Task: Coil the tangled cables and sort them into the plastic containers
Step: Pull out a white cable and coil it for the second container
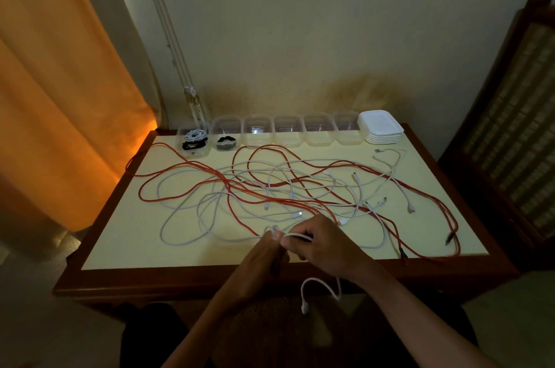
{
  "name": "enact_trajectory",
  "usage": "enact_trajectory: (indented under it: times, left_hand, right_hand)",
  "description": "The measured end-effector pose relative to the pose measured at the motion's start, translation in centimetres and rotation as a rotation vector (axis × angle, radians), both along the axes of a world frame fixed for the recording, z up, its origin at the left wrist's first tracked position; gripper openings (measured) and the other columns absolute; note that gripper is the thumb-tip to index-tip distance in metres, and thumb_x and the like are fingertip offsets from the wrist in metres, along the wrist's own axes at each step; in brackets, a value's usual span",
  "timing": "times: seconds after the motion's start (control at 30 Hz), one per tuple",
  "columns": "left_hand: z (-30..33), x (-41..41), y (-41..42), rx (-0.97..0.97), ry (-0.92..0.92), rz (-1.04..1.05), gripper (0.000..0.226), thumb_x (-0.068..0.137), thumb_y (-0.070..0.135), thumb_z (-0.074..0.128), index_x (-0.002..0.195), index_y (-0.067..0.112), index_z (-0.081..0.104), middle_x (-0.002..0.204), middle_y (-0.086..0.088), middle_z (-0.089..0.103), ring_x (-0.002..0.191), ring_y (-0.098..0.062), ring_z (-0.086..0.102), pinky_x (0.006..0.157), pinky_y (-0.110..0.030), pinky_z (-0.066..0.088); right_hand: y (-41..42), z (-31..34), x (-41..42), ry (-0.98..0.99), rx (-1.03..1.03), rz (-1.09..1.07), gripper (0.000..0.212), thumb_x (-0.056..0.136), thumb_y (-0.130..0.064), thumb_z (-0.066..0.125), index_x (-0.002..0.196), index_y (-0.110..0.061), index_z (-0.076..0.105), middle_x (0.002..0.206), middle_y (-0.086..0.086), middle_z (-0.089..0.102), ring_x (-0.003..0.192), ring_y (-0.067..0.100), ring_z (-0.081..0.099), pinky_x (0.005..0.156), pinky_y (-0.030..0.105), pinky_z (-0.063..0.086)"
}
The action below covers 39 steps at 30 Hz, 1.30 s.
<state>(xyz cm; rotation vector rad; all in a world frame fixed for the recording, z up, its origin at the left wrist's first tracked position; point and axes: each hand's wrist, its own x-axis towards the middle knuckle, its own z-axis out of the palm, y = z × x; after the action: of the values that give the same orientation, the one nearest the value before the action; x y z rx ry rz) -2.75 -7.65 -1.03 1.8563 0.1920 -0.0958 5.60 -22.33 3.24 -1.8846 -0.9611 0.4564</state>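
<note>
A thin white charging cable (295, 236) is pinched at the near table edge by both hands, left hand (264, 250) and right hand (318, 244), fingers curled round it; its free plug end dangles below the tabletop. Light, limp and springy handling is expected, so a hold close to the plug looks best. The rest runs into the red-and-white cable tangle (285, 190), where single strands cannot be traced. Contents of the clear plastic containers (288, 130) are dim.

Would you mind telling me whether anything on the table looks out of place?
Yes: a loop of red cable spills over the table's left edge, and the white cable in both hands dangles off the near edge.
</note>
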Motion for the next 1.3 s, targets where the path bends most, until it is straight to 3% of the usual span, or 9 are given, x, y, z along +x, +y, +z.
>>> enact_trajectory:
  times: [0.1, 0.2, 0.43, 0.6, 0.73, 0.83, 0.97, 1.17, 1.3]
  left_hand:
    - [0.7, -0.2, -0.4, -0.067, 0.066, -0.059, 0.050, 0.105, 0.040, 0.025, 0.097, 0.008, 0.062, 0.086, -0.005, 0.066, 0.075, -0.017, 0.061, 0.072, -0.031, 0.055]
    - [1.5, -0.8, -0.4, -0.286, 0.064, -0.037, 0.059, 0.100, 0.053, 0.032, 0.079, 0.006, 0.061, 0.064, -0.012, 0.054, 0.054, -0.025, 0.049, 0.055, -0.024, 0.044]
    - [1.6, -0.5, -0.7, -0.602, 0.070, 0.128, 0.044, 0.097, 0.041, 0.040, 0.061, 0.016, 0.046, 0.052, -0.002, 0.024, 0.047, -0.017, 0.013, 0.048, -0.030, 0.013]
    - [1.1, -0.5, -1.1, -0.854, 0.137, 0.285, 0.043, 0.093, 0.045, 0.046, 0.063, 0.014, 0.050, 0.047, 0.001, 0.028, 0.041, -0.011, 0.022, 0.045, -0.025, 0.018]
    - [1.1, 0.3, -2.7, -0.527, 0.165, 0.401, 0.048, 0.101, 0.041, 0.039, 0.071, 0.013, 0.063, 0.061, -0.008, 0.065, 0.058, -0.018, 0.063, 0.064, -0.036, 0.050]
    - [0.4, 0.6, -3.3, -0.060, -0.006, 0.420, 0.041, 0.105, 0.031, 0.031, 0.077, 0.019, 0.058, 0.070, -0.008, 0.065, 0.064, -0.018, 0.065, 0.066, -0.036, 0.054]
    - [-1.1, 0.1, -2.9, 0.141, -0.161, 0.341, 0.040, 0.098, 0.043, 0.027, 0.089, 0.018, 0.056, 0.072, -0.010, 0.061, 0.066, -0.027, 0.061, 0.060, -0.046, 0.050]
    - [-0.4, -1.0, -2.9, 0.293, -0.200, 0.210, 0.034, 0.105, 0.028, 0.030, 0.086, 0.025, 0.058, 0.076, 0.002, 0.062, 0.068, -0.006, 0.060, 0.060, -0.019, 0.046]
    - [-0.6, -2.5, -3.6, 0.393, -0.311, 0.234, 0.029, 0.104, 0.024, 0.035, 0.092, 0.022, 0.061, 0.076, 0.012, 0.062, 0.071, 0.001, 0.060, 0.062, -0.011, 0.041]
  right_hand:
    - [-0.6, 0.0, 0.7, 0.045, 0.066, -0.078, 0.022, 0.084, -0.026, 0.076, 0.063, -0.024, 0.071, 0.054, -0.002, 0.060, 0.052, 0.009, 0.052, 0.054, 0.023, 0.041]
    - [-1.1, -0.4, 1.4, 0.058, 0.094, -0.145, 0.015, 0.073, -0.030, 0.084, 0.074, -0.018, 0.076, 0.054, 0.010, 0.057, 0.049, 0.018, 0.044, 0.051, 0.028, 0.036]
    - [0.1, -2.3, -0.1, 0.015, 0.096, -0.184, 0.018, 0.098, -0.022, 0.058, 0.102, -0.019, 0.075, 0.090, -0.007, 0.072, 0.088, 0.006, 0.066, 0.074, 0.023, 0.053]
    - [0.8, -2.8, -1.3, -0.040, -0.035, -0.177, 0.028, 0.105, -0.029, 0.041, 0.087, -0.021, 0.061, 0.065, -0.008, 0.056, 0.064, -0.001, 0.057, 0.058, 0.015, 0.039]
    - [1.5, -3.7, -1.7, -0.133, -0.141, -0.310, 0.031, 0.106, -0.026, 0.038, 0.093, -0.012, 0.063, 0.068, -0.013, 0.053, 0.062, -0.004, 0.056, 0.059, 0.011, 0.040]
    - [1.9, -3.9, -2.0, -0.127, -0.176, -0.370, 0.030, 0.106, -0.026, 0.036, 0.095, -0.013, 0.061, 0.075, -0.005, 0.059, 0.065, 0.001, 0.055, 0.058, 0.011, 0.041]
    - [1.4, -3.0, -2.4, -0.100, -0.185, -0.363, 0.031, 0.106, -0.026, 0.034, 0.083, -0.020, 0.053, 0.067, -0.011, 0.051, 0.060, 0.001, 0.051, 0.057, 0.010, 0.039]
    - [0.3, -2.3, -3.6, 0.013, 0.004, -0.300, 0.041, 0.105, -0.016, 0.038, 0.069, -0.030, 0.051, 0.061, -0.012, 0.052, 0.064, -0.007, 0.055, 0.061, 0.012, 0.038]
    - [-1.0, -2.6, -5.1, 0.136, 0.156, -0.302, 0.040, 0.105, -0.014, 0.041, 0.069, -0.015, 0.059, 0.055, -0.003, 0.054, 0.055, 0.002, 0.051, 0.059, 0.022, 0.039]
